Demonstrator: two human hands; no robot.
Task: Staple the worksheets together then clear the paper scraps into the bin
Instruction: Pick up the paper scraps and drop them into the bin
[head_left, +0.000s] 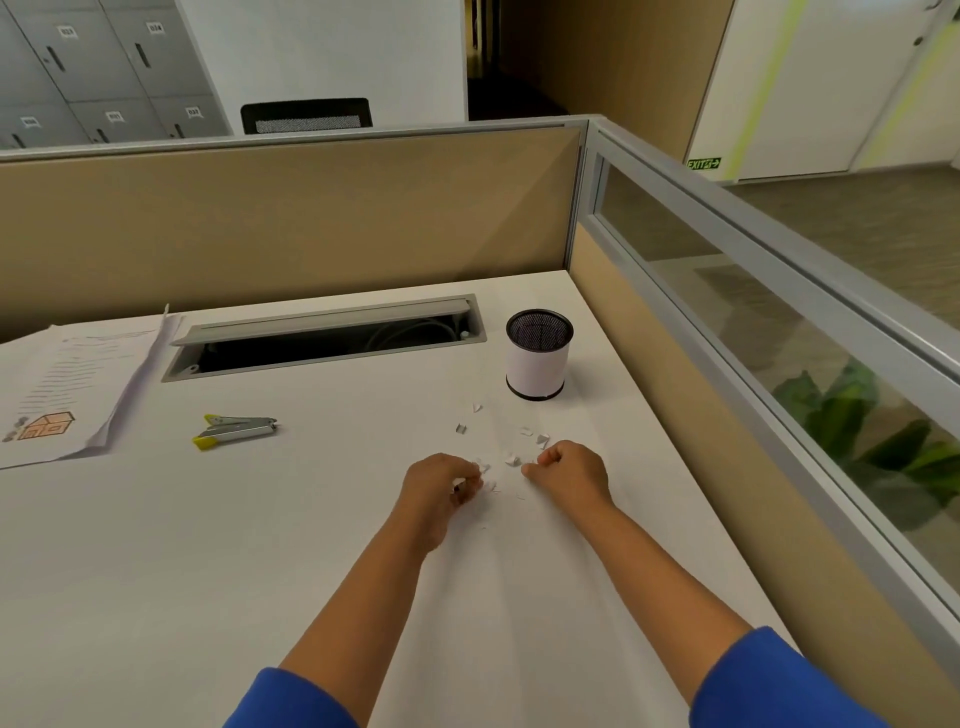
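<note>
Small white paper scraps (511, 458) lie scattered on the white desk (260, 545), between and beyond both hands. My left hand (441, 486) is curled with bits of white paper pinched at its fingertips. My right hand (569, 470) rests on the desk with its fingers curled beside the scraps; whether it holds any is hidden. The bin, a black mesh cup with a white paper wrap (538, 361), stands upright just beyond the scraps. The worksheets (62, 395) lie stacked at the far left. A yellow and silver stapler (234, 430) sits to their right.
An open cable tray (322, 338) is recessed in the desk at the back. Tan partition walls (285, 223) close the back and right sides, with a glass panel (779, 332) on the right. The desk's right edge runs close to my right arm.
</note>
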